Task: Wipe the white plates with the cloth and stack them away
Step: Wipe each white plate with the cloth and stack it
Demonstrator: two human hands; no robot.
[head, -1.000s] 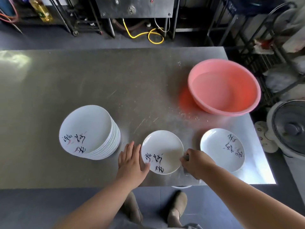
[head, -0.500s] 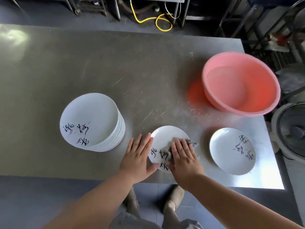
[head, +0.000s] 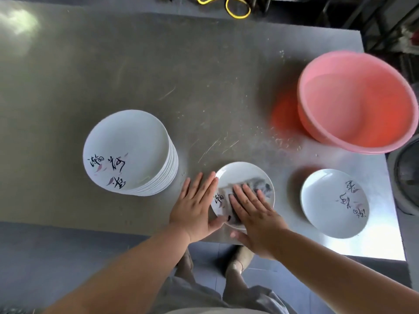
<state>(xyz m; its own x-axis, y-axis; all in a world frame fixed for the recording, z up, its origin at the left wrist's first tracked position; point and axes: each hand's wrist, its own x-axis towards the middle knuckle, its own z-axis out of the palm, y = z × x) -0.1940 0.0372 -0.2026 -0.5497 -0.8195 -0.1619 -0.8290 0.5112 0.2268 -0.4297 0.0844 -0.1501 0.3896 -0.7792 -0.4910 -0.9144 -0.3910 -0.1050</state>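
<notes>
A white plate [head: 240,175] with black brush lettering lies near the front edge of the steel table [head: 158,75]. My right hand [head: 254,211] presses a grey cloth [head: 258,184] flat onto it with straight fingers. Flat beside the plate's left rim lies my left hand [head: 195,205], its thumb against the near rim. A stack of several white plates [head: 129,152] stands to the left. One more single plate [head: 333,202] lies to the right.
A pink plastic basin [head: 356,100] sits at the table's far right. A grey fan housing [head: 405,175] is just off the right edge. Yellow hose [head: 229,5] lies on the floor behind. My feet are below the front edge.
My right hand went from the plate's right rim onto the plate and now pushes the cloth further across its centre. The left hand stays at the left rim. The camera has tilted down.
</notes>
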